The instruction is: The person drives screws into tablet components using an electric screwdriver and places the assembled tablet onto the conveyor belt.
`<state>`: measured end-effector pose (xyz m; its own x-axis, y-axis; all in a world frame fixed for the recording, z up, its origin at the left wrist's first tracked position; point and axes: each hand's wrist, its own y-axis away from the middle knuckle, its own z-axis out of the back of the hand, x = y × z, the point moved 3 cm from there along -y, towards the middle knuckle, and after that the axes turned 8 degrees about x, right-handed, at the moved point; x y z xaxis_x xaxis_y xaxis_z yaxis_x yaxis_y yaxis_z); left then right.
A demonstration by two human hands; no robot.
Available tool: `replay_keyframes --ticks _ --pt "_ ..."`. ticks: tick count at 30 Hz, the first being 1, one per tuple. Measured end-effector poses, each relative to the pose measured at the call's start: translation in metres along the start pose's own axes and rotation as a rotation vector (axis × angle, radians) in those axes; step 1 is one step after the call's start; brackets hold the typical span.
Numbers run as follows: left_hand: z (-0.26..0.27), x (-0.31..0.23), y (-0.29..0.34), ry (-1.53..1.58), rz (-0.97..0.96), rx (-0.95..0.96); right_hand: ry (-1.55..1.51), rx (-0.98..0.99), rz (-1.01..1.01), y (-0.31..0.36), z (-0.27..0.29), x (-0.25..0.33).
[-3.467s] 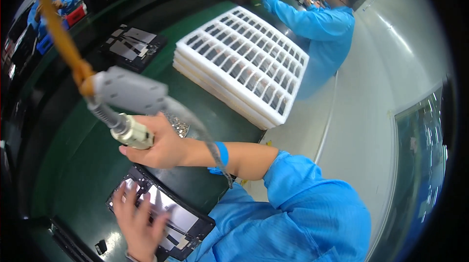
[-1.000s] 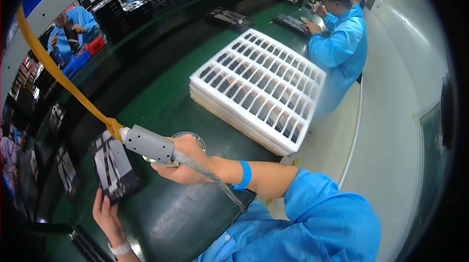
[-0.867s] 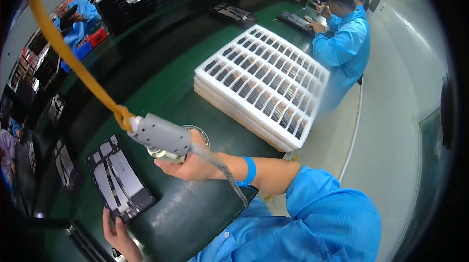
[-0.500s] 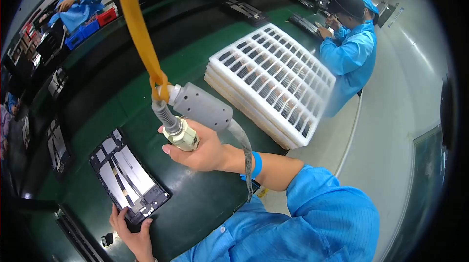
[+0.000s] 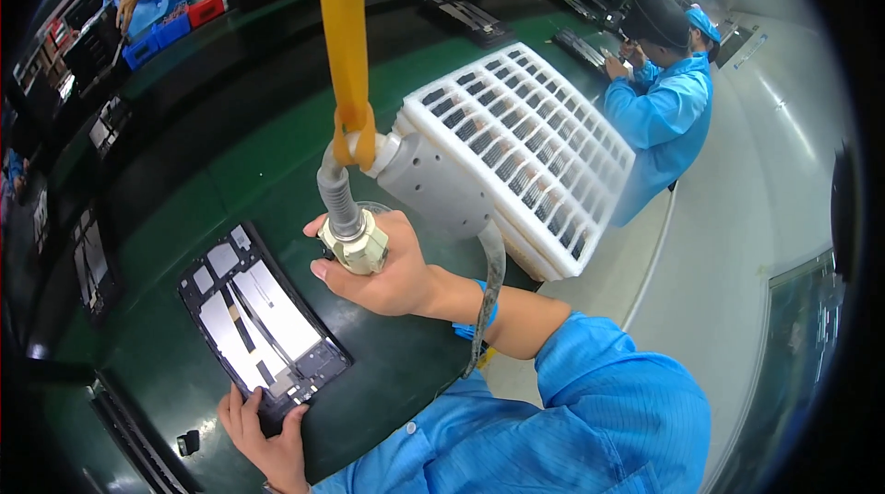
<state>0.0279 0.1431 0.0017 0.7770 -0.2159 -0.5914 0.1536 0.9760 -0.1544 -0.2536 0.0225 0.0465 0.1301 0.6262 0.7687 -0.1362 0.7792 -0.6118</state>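
A grey power screwdriver (image 5: 419, 182) hung from a yellow strap (image 5: 343, 42) is gripped by the right hand (image 5: 383, 264), fingers wrapped tight round its cream collar. At seven o'clock from it, an opened tablet chassis (image 5: 261, 323) is laid flat on the green tabletop (image 5: 230, 162), its near end pinned by the left hand (image 5: 263, 437), fingers spread on the edge. At two o'clock, stacked white slotted trays (image 5: 525, 139) are seen, with a blue-coated co-worker (image 5: 659, 116) beyond.
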Motion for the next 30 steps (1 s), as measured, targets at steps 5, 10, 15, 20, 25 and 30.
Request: replay_keyframes --ticks 5,10,15,20,25,30 --pt "-0.002 -0.001 -0.001 -0.145 -0.031 0.043 0.007 0.002 -0.036 0.001 0.001 0.000" --pt "-0.001 -0.010 -0.004 -0.132 -0.079 0.028 -0.045 -0.024 -0.007 -0.002 0.000 0.002" --pt "0.001 -0.009 -0.005 -0.108 -0.107 0.034 -0.042 -0.016 0.012 -0.003 0.000 0.003" --pt "-0.001 -0.006 -0.007 -0.082 -0.108 0.017 -0.010 0.007 -0.021 0.001 -0.001 -0.001" --pt "-0.008 -0.009 -0.009 -0.125 -0.078 -0.008 0.002 -0.017 -0.011 0.004 -0.002 -0.005" --pt "-0.010 -0.016 -0.006 -0.201 -0.054 -0.010 -0.043 -0.014 -0.082 0.005 -0.006 -0.005"
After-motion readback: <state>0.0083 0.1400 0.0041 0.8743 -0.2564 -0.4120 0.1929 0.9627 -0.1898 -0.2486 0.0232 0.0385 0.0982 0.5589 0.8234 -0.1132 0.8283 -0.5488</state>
